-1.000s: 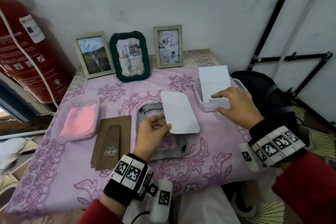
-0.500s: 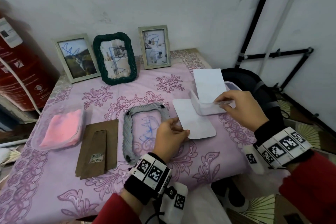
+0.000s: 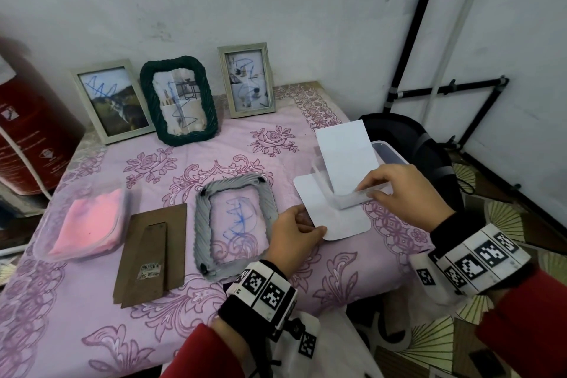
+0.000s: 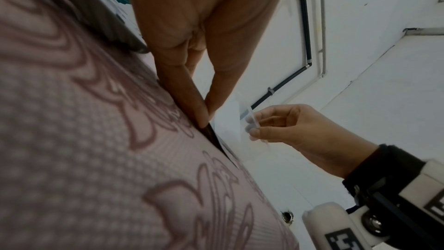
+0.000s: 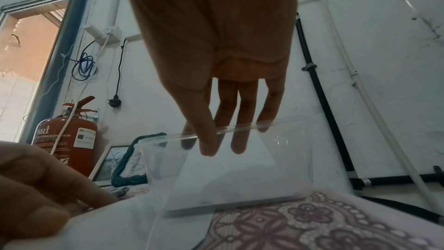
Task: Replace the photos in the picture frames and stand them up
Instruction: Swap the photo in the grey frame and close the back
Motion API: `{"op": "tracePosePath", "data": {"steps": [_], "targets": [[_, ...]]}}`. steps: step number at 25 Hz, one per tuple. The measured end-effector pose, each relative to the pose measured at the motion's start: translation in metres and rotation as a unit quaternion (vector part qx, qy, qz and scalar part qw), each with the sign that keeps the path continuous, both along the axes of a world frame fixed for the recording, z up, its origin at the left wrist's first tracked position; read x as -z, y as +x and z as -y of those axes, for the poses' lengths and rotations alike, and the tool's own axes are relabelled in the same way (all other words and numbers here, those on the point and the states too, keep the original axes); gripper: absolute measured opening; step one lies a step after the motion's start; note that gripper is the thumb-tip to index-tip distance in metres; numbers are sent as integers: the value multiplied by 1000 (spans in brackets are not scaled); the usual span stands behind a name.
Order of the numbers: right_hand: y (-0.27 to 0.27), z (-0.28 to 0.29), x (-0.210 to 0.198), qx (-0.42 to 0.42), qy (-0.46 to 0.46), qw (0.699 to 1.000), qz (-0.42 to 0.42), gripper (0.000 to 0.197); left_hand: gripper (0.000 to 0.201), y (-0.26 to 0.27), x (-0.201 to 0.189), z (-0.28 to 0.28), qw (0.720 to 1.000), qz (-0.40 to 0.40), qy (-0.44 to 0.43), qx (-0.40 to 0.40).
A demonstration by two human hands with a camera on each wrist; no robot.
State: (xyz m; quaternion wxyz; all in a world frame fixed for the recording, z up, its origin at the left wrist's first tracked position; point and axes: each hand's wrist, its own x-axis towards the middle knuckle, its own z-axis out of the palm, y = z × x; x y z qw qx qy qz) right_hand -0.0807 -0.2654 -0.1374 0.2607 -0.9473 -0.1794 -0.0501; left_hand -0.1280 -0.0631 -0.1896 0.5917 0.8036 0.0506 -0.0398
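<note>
A grey rope frame point(image 3: 236, 224) lies face down mid-table, with blue scribbles showing through its opening. Its brown backing board point(image 3: 153, 252) lies to the left. My left hand point(image 3: 294, 230) pinches the near left corner of a white photo point(image 3: 334, 215) with rounded corners, which lies blank side up on the cloth; the left wrist view shows thumb and finger pinching the sheet's edge point(image 4: 225, 119). My right hand point(image 3: 399, 190) grips the near rim of a clear plastic box point(image 3: 352, 202), tilted up over the photo's far edge. White sheets point(image 3: 346, 156) stand in the box point(image 5: 240, 161).
Three frames stand against the wall: a pale one point(image 3: 113, 101), a dark green rope one point(image 3: 179, 101) and a second pale one point(image 3: 247, 80). A clear tub with pink cloth point(image 3: 89, 224) sits at left. A red extinguisher point(image 3: 27, 132) stands beyond the table's left edge, a black bag point(image 3: 411, 144) off its right.
My left hand carried the white photo right, off the grey frame and down beside the box. My right hand tipped the box's near side up, and the photo's far edge now sits under it.
</note>
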Motion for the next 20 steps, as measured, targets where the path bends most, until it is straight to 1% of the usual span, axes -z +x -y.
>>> {"op": "tracePosePath", "data": {"steps": [4, 5, 7, 8, 10, 11, 12, 14, 16, 18, 20], "targets": [[0, -1, -1, -2, 6, 1000, -18, 16, 43, -2, -2, -1, 999, 3, 22, 25], [0, -2, -1, -3, 9, 1000, -24, 17, 39, -2, -2, -1, 999, 3, 31, 33], [0, -2, -3, -5, 6, 999, -37, 20, 23, -4, -2, -1, 997, 14, 68, 36], [1, -3, -4, -4, -3, 999, -47, 23, 20, -5, -4, 0, 995, 24, 89, 31], [2, -4, -6, -3, 0, 997, -81, 29, 33, -6, -7, 0, 993, 49, 109, 14], [2, -6, -8, -4, 24, 995, -98, 30, 40, -4, -10, 0, 992, 59, 108, 2], [4, -8, -11, -2, 55, 993, -108, 28, 42, 0, -15, 0, 992, 75, 102, -11], [11, -10, -18, 11, 103, 990, -93, 23, 37, 12, -24, 0, 991, 105, 76, -36], [26, -8, -27, 35, 129, 989, -60, 21, 31, 31, -33, 0, 990, 122, 46, -54], [47, -1, -35, 71, 147, 986, -37, 21, 26, 54, -38, -2, 991, 117, 15, -67], [71, 5, -40, 108, 162, 980, -40, 21, 24, 77, -40, -4, 993, 95, 1, -77]]}}
